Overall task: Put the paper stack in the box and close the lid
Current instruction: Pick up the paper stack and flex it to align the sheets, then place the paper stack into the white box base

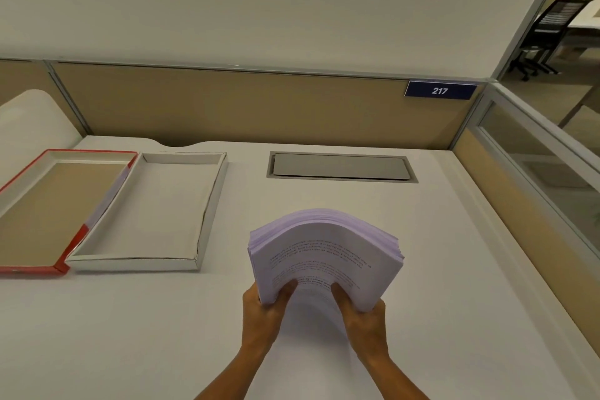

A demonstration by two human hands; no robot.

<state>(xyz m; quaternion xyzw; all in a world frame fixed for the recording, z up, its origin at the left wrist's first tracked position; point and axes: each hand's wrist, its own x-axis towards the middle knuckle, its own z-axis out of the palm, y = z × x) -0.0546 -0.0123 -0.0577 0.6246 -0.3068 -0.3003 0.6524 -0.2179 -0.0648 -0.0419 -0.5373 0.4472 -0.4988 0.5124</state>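
Observation:
A thick stack of printed paper (324, 250) is held above the white desk, bowed upward in the middle. My left hand (264, 308) grips its near left corner and my right hand (360, 312) grips its near right corner, thumbs on top. To the left, the open white box (207, 204) lies flat on the desk with nothing inside. Its lid (76, 247), red outside and brown inside, lies upside down touching the box's left side. The stack is to the right of the box and nearer to me.
A grey cable hatch (341, 166) is set into the desk (454, 286) behind the stack. A tan partition (227, 101) with a blue "217" sign (440, 90) stands at the back. A glass divider (535, 156) runs along the right edge. A black chair (548, 29) stands far right.

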